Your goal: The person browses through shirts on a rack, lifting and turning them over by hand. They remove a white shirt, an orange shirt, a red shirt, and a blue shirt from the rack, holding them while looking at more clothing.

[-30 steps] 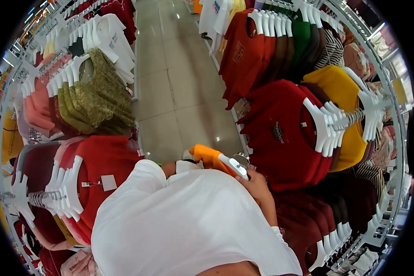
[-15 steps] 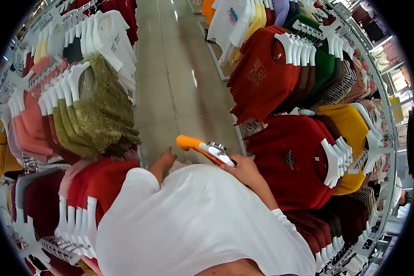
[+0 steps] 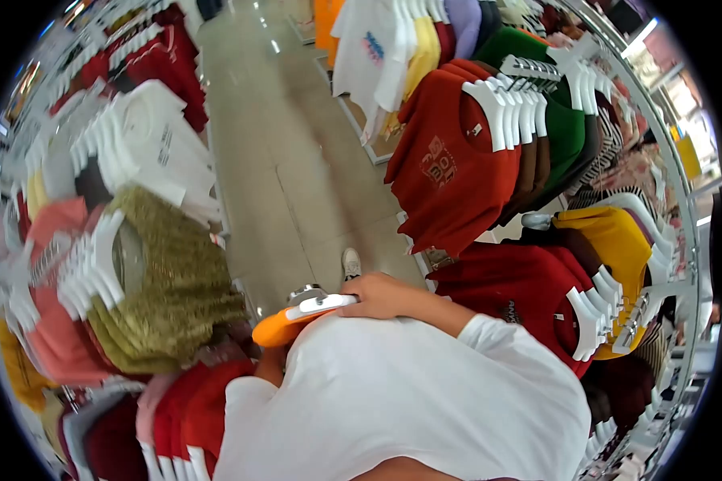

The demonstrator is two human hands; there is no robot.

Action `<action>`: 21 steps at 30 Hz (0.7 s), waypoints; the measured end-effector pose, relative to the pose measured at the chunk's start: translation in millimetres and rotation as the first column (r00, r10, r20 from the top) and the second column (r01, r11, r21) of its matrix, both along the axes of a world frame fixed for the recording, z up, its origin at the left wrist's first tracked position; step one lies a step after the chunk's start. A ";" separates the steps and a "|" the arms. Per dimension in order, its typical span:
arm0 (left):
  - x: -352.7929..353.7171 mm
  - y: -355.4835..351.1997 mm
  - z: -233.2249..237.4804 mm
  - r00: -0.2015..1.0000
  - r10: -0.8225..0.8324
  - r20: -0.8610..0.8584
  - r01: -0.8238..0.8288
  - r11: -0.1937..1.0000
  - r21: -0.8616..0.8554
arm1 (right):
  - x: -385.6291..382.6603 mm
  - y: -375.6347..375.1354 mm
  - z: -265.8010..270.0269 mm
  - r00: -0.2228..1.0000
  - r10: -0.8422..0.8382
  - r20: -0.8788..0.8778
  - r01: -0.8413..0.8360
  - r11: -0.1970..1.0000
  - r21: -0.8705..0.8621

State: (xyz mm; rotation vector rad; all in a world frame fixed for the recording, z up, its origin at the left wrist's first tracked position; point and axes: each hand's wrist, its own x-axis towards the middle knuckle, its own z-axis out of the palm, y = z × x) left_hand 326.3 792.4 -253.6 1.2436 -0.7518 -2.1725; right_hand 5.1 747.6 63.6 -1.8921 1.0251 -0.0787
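My right hand point(image 3: 369, 295) is closed round the white end of an orange and white handheld device point(image 3: 285, 325). A round metallic part sits on the device, whose orange end points left in front of my white shirt point(image 3: 393, 385). Of my left hand point(image 3: 270, 364) only a bit of skin shows low beside the shirt, below the orange end. Its fingers are hidden, so what it holds or touches cannot be made out.
Racks of hanging tops flank a tiled aisle point(image 3: 273, 144): olive point(image 3: 168, 280) and white ones point(image 3: 152, 144) on the left, rust-red point(image 3: 449, 160) and dark red ones point(image 3: 505, 280) on the right. A shoe point(image 3: 350, 263) shows on the floor ahead.
My right hand and the device have moved left, and the device's orange end now tilts downward. My left hand has dropped mostly out of sight. The view has shifted, and a shoe now shows.
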 end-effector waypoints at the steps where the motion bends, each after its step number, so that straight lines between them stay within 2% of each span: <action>1: 0.8 -8.7 5.6 0.994 -0.027 0.105 0.028 1.000 -0.007 | 0.9 -18.7 -2.2 0.999 0.038 0.009 -0.038 0.999 0.008; 4: 2.9 -50.8 27.1 0.947 -0.077 0.311 0.086 0.996 -0.016 | 2.0 -74.0 3.0 0.993 0.115 -0.002 -0.115 0.993 -0.026; 8: -0.5 -110.0 43.9 0.888 -0.099 0.449 0.130 0.991 -0.038 | -8.7 -130.2 23.8 0.991 0.135 0.012 -0.135 0.991 -0.016; 13: -19.8 -178.6 59.1 0.852 -0.113 0.511 0.174 0.982 -0.072 | -28.7 -190.2 16.6 0.990 0.117 0.074 -0.117 0.993 -0.005; 21: -67.3 -256.3 67.9 0.821 -0.213 0.530 0.303 0.949 -0.087 | -59.9 -242.4 5.5 0.993 -0.074 0.093 0.069 0.996 0.052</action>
